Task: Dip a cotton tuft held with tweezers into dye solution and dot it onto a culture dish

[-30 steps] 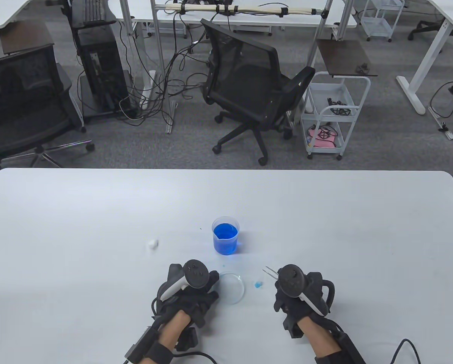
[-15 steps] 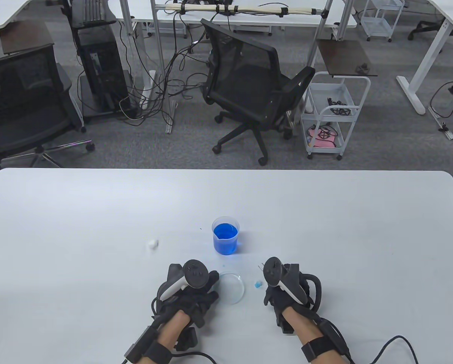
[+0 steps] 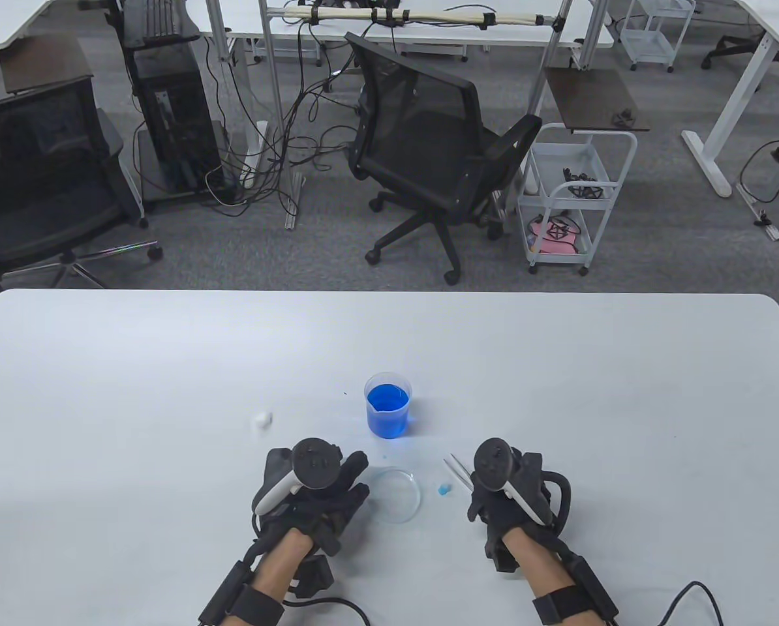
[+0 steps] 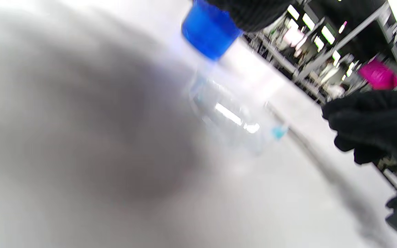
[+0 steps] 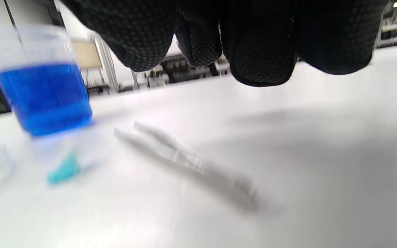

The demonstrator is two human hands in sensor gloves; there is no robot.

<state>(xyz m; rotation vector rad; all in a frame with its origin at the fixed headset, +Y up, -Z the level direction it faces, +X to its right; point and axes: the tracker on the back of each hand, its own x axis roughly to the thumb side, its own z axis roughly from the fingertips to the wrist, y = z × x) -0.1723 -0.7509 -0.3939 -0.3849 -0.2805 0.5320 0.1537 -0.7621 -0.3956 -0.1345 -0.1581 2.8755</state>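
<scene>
Slim metal tweezers [image 5: 188, 162] lie flat on the white table [image 3: 168, 365], released beneath the right hand [image 3: 507, 486], which holds nothing; light, springy and slippery, they look best pinched mid-shaft. The soft blue-stained cotton tuft [image 3: 443, 488] sits beside the empty clear culture dish [image 3: 399, 493]. The beaker [image 3: 387, 404] holds blue dye. The left hand [image 3: 318, 486] hovers empty, fingers spread.

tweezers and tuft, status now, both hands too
Tweezers lie flat on the table, right hand above them, not gripping. Left hand empty beside the culture dish. Blue tuft on the table, outside the dish.
</scene>
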